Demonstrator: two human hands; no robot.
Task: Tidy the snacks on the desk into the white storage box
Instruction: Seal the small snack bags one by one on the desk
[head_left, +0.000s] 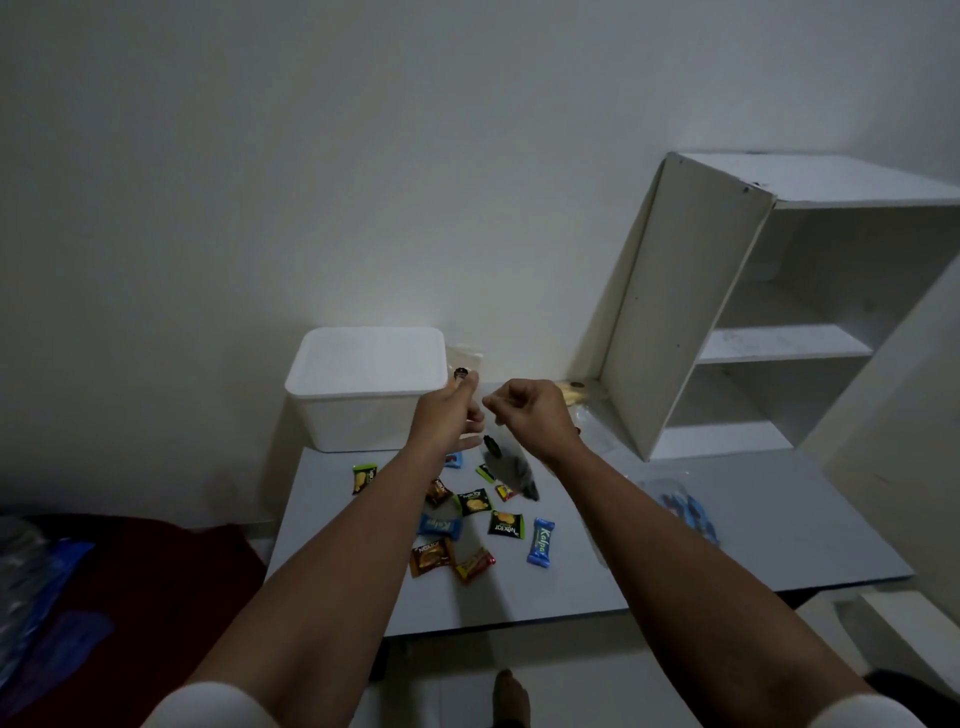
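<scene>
The white storage box (363, 410) stands at the desk's back left corner. My left hand (449, 415) is just right of the box and pinches a clear packet (462, 358) with a dark round snack in it. My right hand (530, 410) is close beside it with curled fingers. A blurred clear packet with dark pieces (511, 470) hangs below that hand, and it seems to pinch the packet's top. Several small snack packs lie on the desk (649, 561) under my arms: green-black ones (506, 522), blue ones (540, 542), brown ones (430, 556) and red ones (475, 564).
A white shelf unit (779, 343) stands on the desk's right side. A clear bag with blue items (685, 512) lies in front of it. Something yellowish (571, 392) sits by the wall behind my right hand. Left of the desk are a dark red cloth (156, 597) and blue plastic (36, 597).
</scene>
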